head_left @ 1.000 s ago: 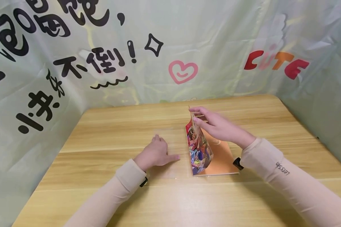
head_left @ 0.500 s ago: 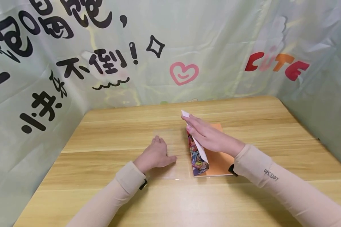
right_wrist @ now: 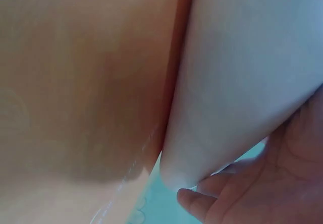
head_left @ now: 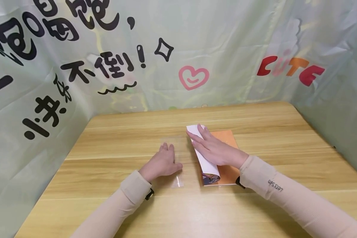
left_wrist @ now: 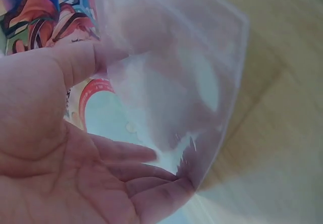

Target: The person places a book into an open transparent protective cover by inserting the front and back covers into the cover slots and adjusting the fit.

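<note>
A book lies on the table, its orange page (head_left: 228, 172) showing at the right. Over it curls a white-backed cover (head_left: 209, 165), with a colourful printed strip at its lower end. My right hand (head_left: 217, 150) lies over this curl with straight, spread fingers; in the right wrist view, the fingertips touch the rolled white sheet (right_wrist: 237, 77). To the left, a clear plastic sheet (head_left: 178, 180) lies beside the book. My left hand (head_left: 162, 162) rests on it, thumb pointing at the book. The left wrist view has its fingertips at the edge of the clear plastic (left_wrist: 202, 88).
The wooden table (head_left: 113, 138) runs back to a pale printed cloth (head_left: 226, 82) that hangs behind it and along both sides. A dark band (head_left: 149, 194) shows at my left cuff.
My right hand has come left and down, folding the printed cover over so that its white side faces up. The left hand stays almost where it was on the plastic.
</note>
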`<state>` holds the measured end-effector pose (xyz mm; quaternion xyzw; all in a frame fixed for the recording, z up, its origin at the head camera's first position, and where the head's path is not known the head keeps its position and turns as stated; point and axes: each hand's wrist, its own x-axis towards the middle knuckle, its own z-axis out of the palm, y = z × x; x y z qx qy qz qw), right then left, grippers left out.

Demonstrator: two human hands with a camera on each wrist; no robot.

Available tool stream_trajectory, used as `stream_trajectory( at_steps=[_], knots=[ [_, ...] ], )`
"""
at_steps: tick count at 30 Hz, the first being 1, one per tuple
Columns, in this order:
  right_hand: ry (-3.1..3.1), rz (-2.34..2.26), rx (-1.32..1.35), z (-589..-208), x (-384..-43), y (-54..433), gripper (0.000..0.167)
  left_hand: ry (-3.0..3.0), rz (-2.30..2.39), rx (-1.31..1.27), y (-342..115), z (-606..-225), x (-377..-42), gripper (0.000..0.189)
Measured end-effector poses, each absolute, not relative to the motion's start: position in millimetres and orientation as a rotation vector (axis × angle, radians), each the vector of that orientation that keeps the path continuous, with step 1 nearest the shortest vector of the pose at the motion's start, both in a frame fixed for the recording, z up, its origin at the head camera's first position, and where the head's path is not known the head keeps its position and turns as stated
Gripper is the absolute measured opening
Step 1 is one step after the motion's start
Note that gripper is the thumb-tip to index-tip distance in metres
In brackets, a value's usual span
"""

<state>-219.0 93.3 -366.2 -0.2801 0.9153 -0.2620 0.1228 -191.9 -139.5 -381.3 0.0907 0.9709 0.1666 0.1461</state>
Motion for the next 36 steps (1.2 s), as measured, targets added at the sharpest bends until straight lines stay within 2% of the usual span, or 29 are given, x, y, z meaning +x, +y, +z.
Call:
stream_trajectory(
  at_steps=[12,18,24,31,36],
  knots=[
    [2.693,-0.747,-0.841,-368,-219,88,0.065,2.716,0.564,0.393,-152,-378,-194,0.065],
    [2.677,-0.803,-0.878,-365,-220,92,0.054,2.707,0.538,0.444,-155,-378,-195,0.057],
    [2.675,-0.736,-0.834,-360,-221,101,0.063,2.704,0.552,0.479,-157,-379,-196,0.05],
    [2.68,-0.687,-0.851,-363,-220,107,0.064,2.701,0.619,0.467,-160,-379,-194,0.048],
    [2.682,-0.67,-0.844,-367,-218,108,0.065,2.722,0.643,0.491,-160,-377,-193,0.061]
  ],
)
